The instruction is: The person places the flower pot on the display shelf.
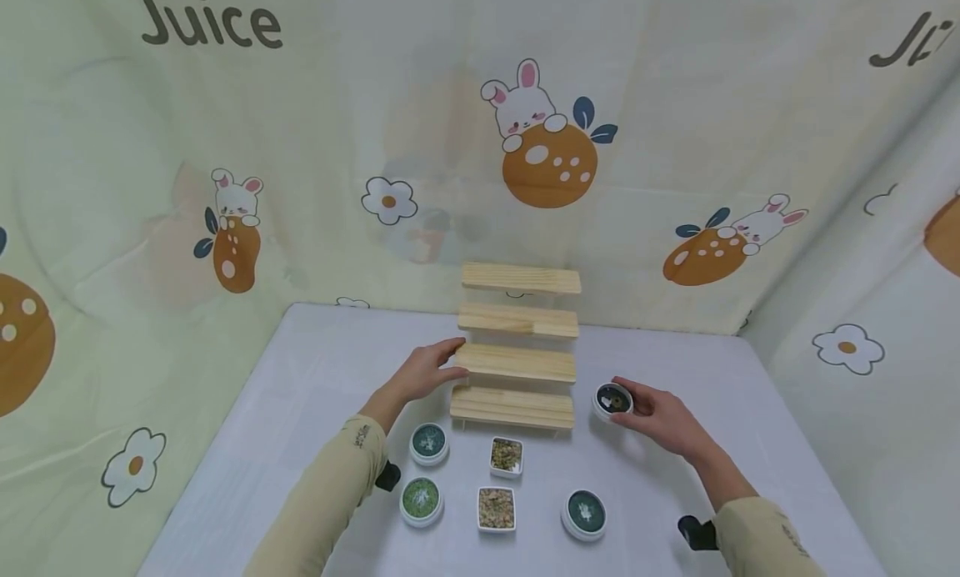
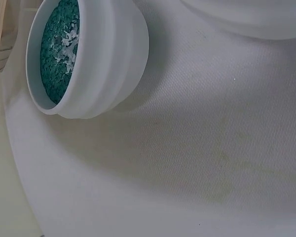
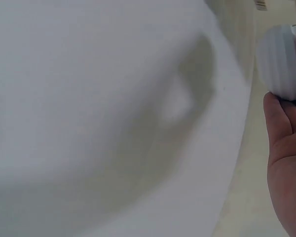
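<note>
A tiered wooden display shelf (image 1: 517,363) stands on the table, and my left hand (image 1: 422,372) grips the left end of its second board from the bottom, thumb at the front edge and fingers at the rear. My right hand (image 1: 663,418) holds a small round white pot (image 1: 602,408) with dark contents, to the right of the shelf. Thumb and fingers pinch the pot's side, its ribbed wall (image 3: 281,61) showing in the right wrist view. Below my left forearm sits a white pot of teal flakes (image 1: 429,442), also seen tilted in the left wrist view (image 2: 103,59).
In front of the shelf stand a round pot with green contents (image 1: 421,500), two square white dishes of grainy bits (image 1: 506,457), (image 1: 497,510), and another round dark green pot (image 1: 585,514). A printed curtain (image 1: 322,127) hangs behind and on both sides of the white table (image 1: 300,410).
</note>
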